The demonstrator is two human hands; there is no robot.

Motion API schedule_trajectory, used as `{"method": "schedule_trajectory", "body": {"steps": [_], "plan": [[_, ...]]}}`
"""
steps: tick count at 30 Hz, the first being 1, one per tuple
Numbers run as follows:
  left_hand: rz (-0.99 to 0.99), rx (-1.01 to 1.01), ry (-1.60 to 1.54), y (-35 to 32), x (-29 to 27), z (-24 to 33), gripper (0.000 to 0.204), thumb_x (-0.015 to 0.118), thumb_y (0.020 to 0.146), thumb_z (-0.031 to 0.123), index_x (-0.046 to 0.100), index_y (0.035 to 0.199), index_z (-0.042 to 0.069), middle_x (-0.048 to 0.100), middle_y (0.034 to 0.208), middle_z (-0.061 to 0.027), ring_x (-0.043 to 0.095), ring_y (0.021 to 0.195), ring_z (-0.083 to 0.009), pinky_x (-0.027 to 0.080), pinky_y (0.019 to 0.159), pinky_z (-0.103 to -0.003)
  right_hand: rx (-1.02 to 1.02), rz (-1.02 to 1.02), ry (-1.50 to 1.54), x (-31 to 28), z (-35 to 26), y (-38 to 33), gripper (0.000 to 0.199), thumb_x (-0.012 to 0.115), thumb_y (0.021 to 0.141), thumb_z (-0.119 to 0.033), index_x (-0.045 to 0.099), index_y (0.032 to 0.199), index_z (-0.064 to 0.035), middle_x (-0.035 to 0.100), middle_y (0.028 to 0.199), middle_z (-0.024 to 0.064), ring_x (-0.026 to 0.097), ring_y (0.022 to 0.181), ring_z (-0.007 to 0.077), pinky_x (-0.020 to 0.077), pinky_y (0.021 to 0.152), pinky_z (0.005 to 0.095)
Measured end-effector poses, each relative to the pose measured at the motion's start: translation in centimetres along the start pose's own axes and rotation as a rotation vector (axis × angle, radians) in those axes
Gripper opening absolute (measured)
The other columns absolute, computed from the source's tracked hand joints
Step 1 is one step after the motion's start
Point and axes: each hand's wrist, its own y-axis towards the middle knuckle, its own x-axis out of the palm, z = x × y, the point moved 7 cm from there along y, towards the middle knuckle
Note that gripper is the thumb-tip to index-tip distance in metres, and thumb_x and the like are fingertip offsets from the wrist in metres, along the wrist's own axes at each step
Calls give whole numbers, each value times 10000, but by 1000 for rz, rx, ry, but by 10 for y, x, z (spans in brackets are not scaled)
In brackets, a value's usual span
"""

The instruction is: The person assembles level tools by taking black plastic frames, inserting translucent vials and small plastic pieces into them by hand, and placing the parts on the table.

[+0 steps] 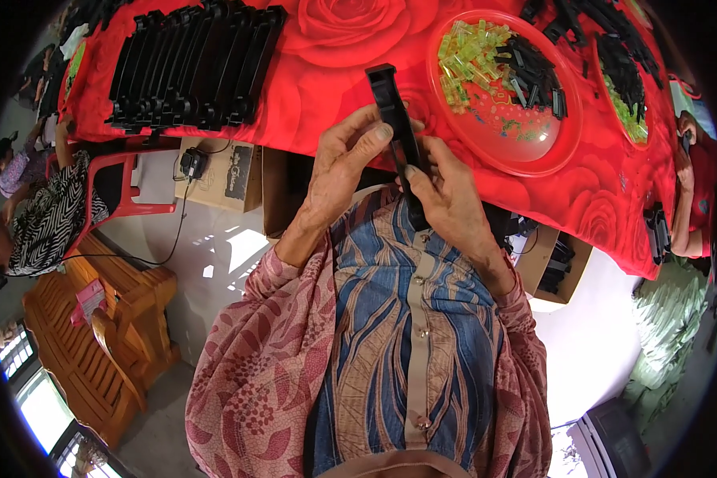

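Observation:
A long, narrow black plastic part (389,94) is held upright and slightly tilted in front of my chest, at the table's near edge. My left hand (344,156) grips its upper half, thumb along the side. Lower down, my right hand (452,195) has its thumb pressed on the part and its fingers behind it. To the right sits a round red tray (526,153) holding translucent yellow-green pieces (470,57) and small black pieces (532,72). Several similar long black parts (191,68) lie side by side at the left on the table.
A red rose-patterned cloth (334,36) covers the table. Cardboard boxes (215,177) stand beneath. At left are a red plastic chair (127,187) with a seated person, a cable and a wooden bench (107,334). Another person's hands (685,151) work at the far right, near another tray.

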Motion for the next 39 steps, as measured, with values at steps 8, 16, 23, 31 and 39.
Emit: {"method": "schedule_trajectory", "body": {"steps": [8,16,23,31,39], "plan": [[32,38,95,0,-6,-3,337,586,959,180,593,1221,-33,691,1068,-126,651,1017,-198,504,948,-346,-131,135,-128,4,-13,1,304,509,877,28,443,1174,44,591,951,263,598,892,432,464,775,440],[-18,37,17,3,-8,-4,328,578,962,198,602,1200,-28,687,1075,-121,653,1013,-196,512,928,-336,-95,164,-123,3,-11,0,270,537,884,-9,484,1141,57,615,935,238,638,860,360,482,746,401],[-41,69,43,3,-6,0,355,605,947,179,588,1227,-38,677,1101,-132,646,1024,-193,519,919,-328,-202,280,-129,-5,-23,4,253,598,863,-51,560,1086,62,651,844,208,662,746,309,509,683,373],[-23,65,151,-11,3,8,443,629,932,151,529,1314,-51,661,1141,-155,624,1077,-201,513,932,-339,-156,233,-230,-8,-40,-1,266,605,848,-70,559,1068,71,642,847,234,660,758,327,504,683,391],[7,33,22,10,-3,-11,327,532,993,238,606,1183,-19,675,1125,-121,638,993,-164,502,886,-289,-48,173,-214,-12,-9,5,295,661,873,-132,554,1089,38,621,830,219,635,720,299,487,634,378]]}}
